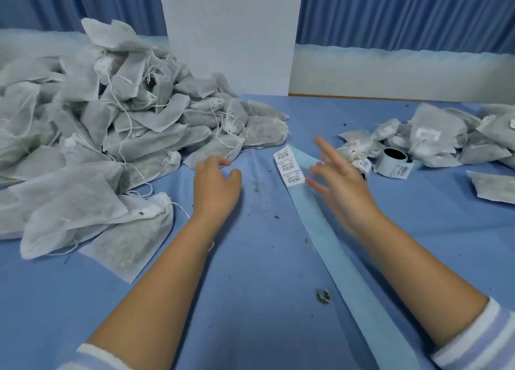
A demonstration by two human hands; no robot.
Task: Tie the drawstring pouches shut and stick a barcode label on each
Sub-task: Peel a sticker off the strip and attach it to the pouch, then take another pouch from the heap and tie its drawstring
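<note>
A big heap of white drawstring pouches (pixel 111 124) covers the left of the blue table. My left hand (pixel 216 184) hovers just in front of the heap's right edge, fingers loosely curled, holding nothing. A long pale-blue backing strip (pixel 342 255) runs down the middle, with three barcode labels (pixel 288 169) at its far end. My right hand (pixel 338 180) is raised beside those labels with fingers spread, blurred, nothing in it. A smaller pile of labelled pouches (pixel 434 135) lies at the right.
Label rolls (pixel 393 158) sit in front of the right pile. A single pouch (pixel 493 185) lies at the far right. A white pillar (pixel 231 35) stands behind the table against blue curtains. Small herb crumbs (pixel 322 296) dot the blue cloth (pixel 250 258).
</note>
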